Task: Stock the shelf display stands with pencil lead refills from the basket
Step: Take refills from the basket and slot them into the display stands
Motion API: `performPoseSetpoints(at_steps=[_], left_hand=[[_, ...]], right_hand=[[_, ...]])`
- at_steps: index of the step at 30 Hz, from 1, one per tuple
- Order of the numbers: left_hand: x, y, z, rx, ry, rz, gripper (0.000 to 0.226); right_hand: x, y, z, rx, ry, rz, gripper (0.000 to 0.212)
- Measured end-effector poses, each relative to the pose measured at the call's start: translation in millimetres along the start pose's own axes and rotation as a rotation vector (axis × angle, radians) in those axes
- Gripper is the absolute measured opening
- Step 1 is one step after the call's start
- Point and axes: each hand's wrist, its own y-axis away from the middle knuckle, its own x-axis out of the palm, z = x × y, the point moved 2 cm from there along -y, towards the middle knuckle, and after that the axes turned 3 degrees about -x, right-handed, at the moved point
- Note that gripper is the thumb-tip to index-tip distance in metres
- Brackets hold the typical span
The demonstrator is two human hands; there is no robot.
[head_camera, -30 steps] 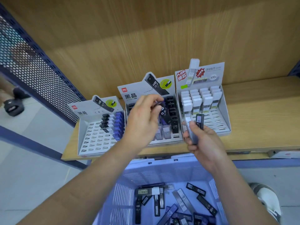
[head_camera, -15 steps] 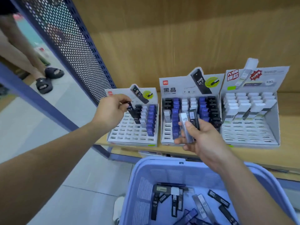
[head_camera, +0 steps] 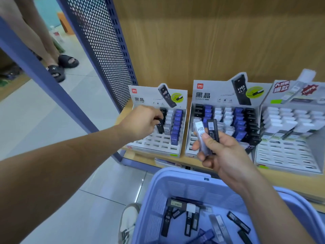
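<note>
Refill cases [head_camera: 200, 136], slim, grey and black

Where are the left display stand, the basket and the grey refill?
left display stand [head_camera: 153, 144]: head view, slotted front tray.
basket [head_camera: 175, 174]: head view, far rim.
grey refill [head_camera: 199, 130]: head view, labelled face.

1. left hand [head_camera: 140, 122] and left forearm [head_camera: 61, 170]: bare, uncovered right to the frame edge.
2. right hand [head_camera: 226, 155] and right forearm [head_camera: 274, 201]: bare too, uncovered down to the bottom right corner.
3. fingers [head_camera: 202, 156]: short nails, one thumbnail [head_camera: 204, 136] shows clearly.
4. shoe [head_camera: 127, 223] at bottom of view: pale whitish sneaker with dark laces, partly hidden, looks like the wearer's own foot.
</note>
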Motion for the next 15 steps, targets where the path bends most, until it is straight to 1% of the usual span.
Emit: performPoseSetpoints(at_steps=[4, 9, 12, 15], left_hand=[[-1, -1, 2, -0.007, 0.013, 0.029, 0.024], [1, 1, 11, -0.023, -0.005, 0.083, 0.024], [4, 1, 11, -0.038, 0.023, 0.055, 0.024], [9, -1, 6, -0.006, 0.015, 0.060, 0.025]], right_hand=[[1, 0, -3, 0.017, 0.012, -0.003, 0.013], [2, 2, -7, 0.048, -0.019, 0.005, 0.013], [3, 1, -9, 0.063, -0.050, 0.020, 0.016], [3, 1, -11, 0.072, -0.105, 0.040, 0.015]])
